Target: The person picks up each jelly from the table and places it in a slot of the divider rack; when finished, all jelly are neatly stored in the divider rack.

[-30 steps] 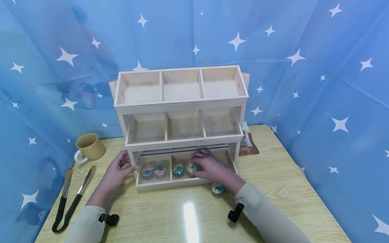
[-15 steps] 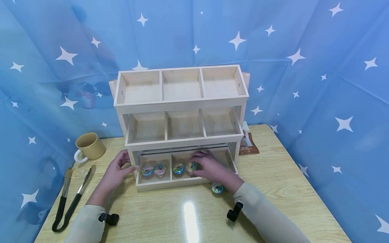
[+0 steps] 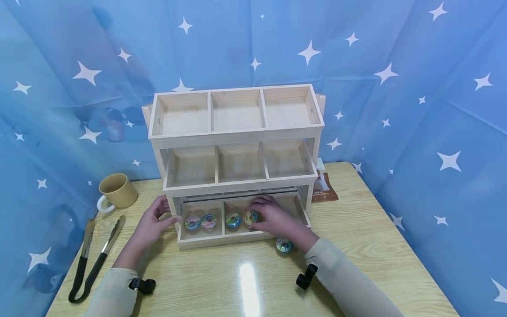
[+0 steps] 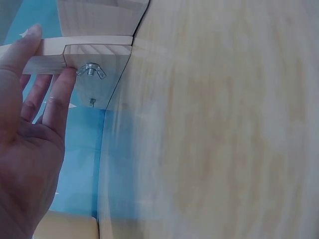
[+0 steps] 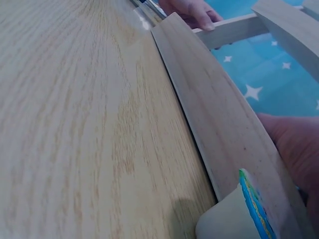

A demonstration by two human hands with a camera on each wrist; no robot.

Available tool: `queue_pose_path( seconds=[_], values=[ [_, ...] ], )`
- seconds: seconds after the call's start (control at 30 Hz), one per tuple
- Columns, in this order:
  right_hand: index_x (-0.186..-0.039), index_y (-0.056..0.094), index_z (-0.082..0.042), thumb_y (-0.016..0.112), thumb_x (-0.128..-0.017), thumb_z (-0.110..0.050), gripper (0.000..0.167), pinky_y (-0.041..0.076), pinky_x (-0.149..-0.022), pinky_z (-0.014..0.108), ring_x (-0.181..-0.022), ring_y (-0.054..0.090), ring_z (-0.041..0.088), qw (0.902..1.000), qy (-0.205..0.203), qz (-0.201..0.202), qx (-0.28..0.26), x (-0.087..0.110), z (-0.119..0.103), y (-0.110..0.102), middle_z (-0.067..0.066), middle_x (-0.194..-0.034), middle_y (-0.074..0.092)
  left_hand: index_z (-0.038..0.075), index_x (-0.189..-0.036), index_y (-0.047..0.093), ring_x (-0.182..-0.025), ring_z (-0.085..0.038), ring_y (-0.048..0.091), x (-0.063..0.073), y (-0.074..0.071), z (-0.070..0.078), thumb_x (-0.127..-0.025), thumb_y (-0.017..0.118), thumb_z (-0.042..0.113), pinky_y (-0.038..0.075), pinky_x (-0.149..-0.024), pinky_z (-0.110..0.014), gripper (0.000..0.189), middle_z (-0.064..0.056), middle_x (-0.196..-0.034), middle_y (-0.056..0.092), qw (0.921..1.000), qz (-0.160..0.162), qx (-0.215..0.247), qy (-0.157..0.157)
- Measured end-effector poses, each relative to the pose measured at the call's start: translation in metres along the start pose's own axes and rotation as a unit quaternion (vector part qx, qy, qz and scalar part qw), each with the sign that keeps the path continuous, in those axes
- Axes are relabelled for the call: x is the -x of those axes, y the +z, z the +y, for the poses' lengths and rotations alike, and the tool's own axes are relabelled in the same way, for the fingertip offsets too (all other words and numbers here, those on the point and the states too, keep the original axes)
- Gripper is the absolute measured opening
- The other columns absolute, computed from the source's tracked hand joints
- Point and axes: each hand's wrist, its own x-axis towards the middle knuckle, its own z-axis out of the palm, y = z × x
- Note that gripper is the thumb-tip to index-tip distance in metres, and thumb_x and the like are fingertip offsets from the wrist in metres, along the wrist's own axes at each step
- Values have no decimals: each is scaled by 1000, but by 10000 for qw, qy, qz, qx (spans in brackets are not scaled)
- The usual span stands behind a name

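Note:
A three-tier wooden rack stands on the table, each tier split by dividers. At the left end of its bottom tray, my left hand pinches the wooden side, thumb on one face and fingers on the other; the left wrist view shows this grip beside a wing nut. My right hand reaches into the tray's middle and pinches a jelly cup with a printed lid. Another jelly cup sits just left of it. Two more, including a pinkish jelly cup, lie in the left compartment.
One jelly cup is on the table in front of the tray, under my right forearm. A tan mug and black-handled tongs are at the left. A brown packet lies behind the rack's right side.
Nearly nothing differs. Both hands keep their places, and the jelly cup under my right fingers shifts only very slightly.

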Motion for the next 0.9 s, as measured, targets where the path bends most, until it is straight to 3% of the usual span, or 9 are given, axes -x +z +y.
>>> queue_pose_path(
  seconds=[0.17, 0.37, 0.63, 0.9],
  values=[
    [-138, 75, -14, 90, -93, -42, 55, 28, -129, 57, -143, 55, 31, 9999, 21, 45, -98, 1, 2, 1, 4, -143, 70, 7, -159, 49, -123, -18, 64, 0, 0, -1, -105, 78, 10, 50, -103, -28, 62, -20, -140, 68, 10000, -8, 26, 37],
    [-136, 76, -13, 90, -94, -39, 51, 34, -126, 57, -140, 57, 30, 9979, 86, 432, -464, 8, -1, -2, 4, -140, 72, 8, -160, 49, -124, -20, 63, 0, 0, 0, -105, 79, 11, 50, -103, -29, 63, -19, -141, 67, 10000, -10, 38, -20],
    [-127, 77, -7, 91, -93, -29, 43, 46, -115, 61, -133, 61, 36, 9889, 251, 1226, -801, 41, -8, -12, 7, -131, 74, 10, -160, 49, -122, -15, 64, 1, 0, 2, -104, 80, 13, 51, -101, -26, 64, -18, -141, 67, 10000, -6, 32, -39],
    [-119, 77, -8, 93, -90, -23, 37, 50, -110, 61, -121, 64, 31, 9870, -28, 1548, -423, 74, -6, -24, 4, -120, 72, 8, -161, 47, -121, -11, 64, 0, -1, -1, -105, 79, 12, 51, -101, -25, 64, -19, -143, 66, 10000, -10, -2, 20]
  ],
)
